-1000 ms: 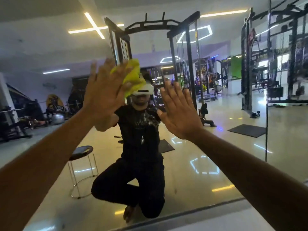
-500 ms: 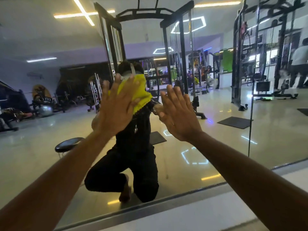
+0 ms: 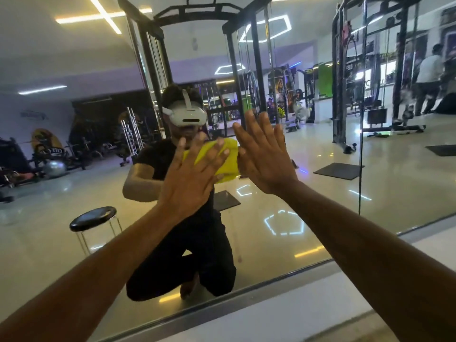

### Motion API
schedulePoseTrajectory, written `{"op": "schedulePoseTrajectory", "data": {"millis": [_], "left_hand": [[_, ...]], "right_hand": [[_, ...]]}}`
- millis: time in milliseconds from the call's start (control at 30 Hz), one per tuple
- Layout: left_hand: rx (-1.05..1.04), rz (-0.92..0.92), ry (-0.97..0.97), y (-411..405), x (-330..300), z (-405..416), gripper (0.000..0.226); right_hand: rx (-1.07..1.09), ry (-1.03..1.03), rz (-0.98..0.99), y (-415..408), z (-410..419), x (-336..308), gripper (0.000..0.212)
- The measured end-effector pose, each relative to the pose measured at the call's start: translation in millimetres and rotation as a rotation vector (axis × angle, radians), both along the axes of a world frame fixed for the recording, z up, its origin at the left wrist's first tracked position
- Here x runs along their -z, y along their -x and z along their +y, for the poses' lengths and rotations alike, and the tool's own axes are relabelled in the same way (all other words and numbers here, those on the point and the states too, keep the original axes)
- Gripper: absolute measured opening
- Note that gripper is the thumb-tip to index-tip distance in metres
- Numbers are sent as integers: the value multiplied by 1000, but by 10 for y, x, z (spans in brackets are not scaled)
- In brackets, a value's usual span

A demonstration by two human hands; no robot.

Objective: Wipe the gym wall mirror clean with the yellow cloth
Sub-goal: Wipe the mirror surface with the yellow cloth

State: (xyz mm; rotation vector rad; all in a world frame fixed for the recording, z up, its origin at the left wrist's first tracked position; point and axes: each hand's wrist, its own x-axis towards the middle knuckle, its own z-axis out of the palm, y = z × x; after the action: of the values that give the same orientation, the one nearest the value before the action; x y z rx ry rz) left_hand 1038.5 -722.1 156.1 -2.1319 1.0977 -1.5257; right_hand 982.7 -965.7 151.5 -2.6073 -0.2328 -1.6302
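Gym mirror (image 3: pixel 320 193), yellow cloth (image 3: pixel 225 164) lying crosswise

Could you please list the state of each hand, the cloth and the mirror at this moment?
left hand: fingers straight, pressing the cloth flat on the glass.
right hand: open, fingers straight, against the glass beside the cloth.
yellow cloth: crumpled, pinned to the mirror.
mirror: upright, reflecting the gym.

yellow cloth (image 3: pixel 223 161) mostly hidden behind left hand (image 3: pixel 191 176)
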Motion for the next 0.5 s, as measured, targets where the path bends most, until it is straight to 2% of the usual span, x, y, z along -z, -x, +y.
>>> {"op": "schedulePoseTrajectory", "data": {"millis": [67,100,133,167,267,333,400,500], "left_hand": [[8,-4,-303,-43,248,71,71],[30,-35,-423,-72,182,112,68],[56,-68,-466,-103,42,135,66],[61,-82,-428,-118,-145,132,65],[12,-57,-38,-73,-656,4,67],[24,-18,125,22,-648,-154,65],[1,0,71,44,-282,-267,66],[-23,6,-289,-14,275,-186,67]], "right_hand": [[-9,5,-10,21,-9,-8,62],[-14,5,-6,34,-5,-13,61],[-17,7,0,42,-1,-15,61],[-22,10,6,53,-4,-18,61],[-57,10,8,95,-62,-20,61],[-46,-28,-14,122,-109,12,61],[-32,-62,-27,145,-156,104,61],[2,-59,-1,213,-224,239,58]]}}
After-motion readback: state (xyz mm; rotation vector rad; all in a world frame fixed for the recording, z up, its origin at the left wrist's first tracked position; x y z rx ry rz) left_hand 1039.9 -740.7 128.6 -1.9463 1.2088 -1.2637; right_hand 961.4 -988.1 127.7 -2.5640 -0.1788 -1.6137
